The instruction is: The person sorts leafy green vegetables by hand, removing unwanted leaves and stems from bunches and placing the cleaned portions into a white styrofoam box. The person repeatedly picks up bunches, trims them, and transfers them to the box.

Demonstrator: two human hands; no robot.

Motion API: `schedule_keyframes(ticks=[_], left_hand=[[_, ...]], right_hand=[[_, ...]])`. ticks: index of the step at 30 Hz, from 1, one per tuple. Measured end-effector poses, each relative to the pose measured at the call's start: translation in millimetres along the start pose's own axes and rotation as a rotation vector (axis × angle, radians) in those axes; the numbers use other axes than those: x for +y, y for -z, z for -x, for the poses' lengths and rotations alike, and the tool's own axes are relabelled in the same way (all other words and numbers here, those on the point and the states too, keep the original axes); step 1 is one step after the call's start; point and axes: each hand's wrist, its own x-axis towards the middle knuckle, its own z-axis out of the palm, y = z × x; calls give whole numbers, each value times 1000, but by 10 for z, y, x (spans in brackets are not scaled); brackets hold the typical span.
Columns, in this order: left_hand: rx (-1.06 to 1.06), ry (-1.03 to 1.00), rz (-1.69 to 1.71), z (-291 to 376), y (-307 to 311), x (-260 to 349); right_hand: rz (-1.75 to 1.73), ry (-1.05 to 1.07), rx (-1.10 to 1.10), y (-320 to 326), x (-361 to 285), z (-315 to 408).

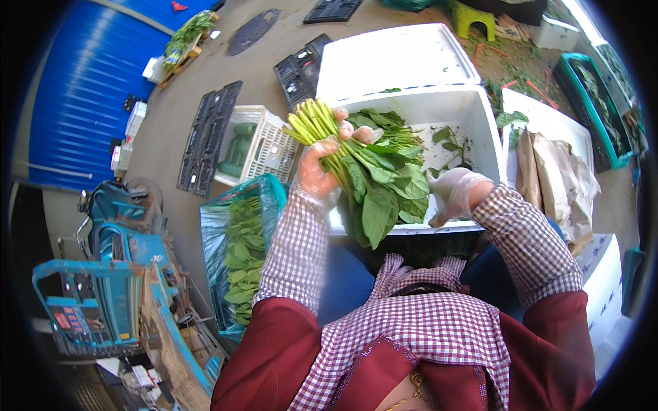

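Note:
My left hand (329,154), in a clear plastic glove, grips a bunch of leafy greens (380,192) around its pale stems, which point to the upper left while the leaves hang to the right. The bunch is over the near left part of an open white foam box (488,128). More greens (390,123) lie inside that box, with a few loose sprigs (451,144) and dark bits on its floor. My right hand (455,192), also gloved, is over the box's near right edge beside the leaf tips; its fingers point down and left, and its hold is unclear.
A teal-lined crate of greens (244,257) stands at left, near a white plastic crate (267,149) and black crates (211,138). The foam lid (393,61) lies beyond the box. Brown paper (555,174) is at right. A teal vehicle (118,267) stands far left; a person's foot (511,31) shows at top.

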Motion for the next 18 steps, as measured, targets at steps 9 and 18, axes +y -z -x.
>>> schedule_keyframes(ticks=[9, 18], left_hand=[[169, -246, -256, 502, 14, 636], [588, -469, -1165, 2309, -66, 2089]], right_hand=[[-19, 154, 147, -66, 101, -151], [-24, 261, 256, -363, 187, -382]])
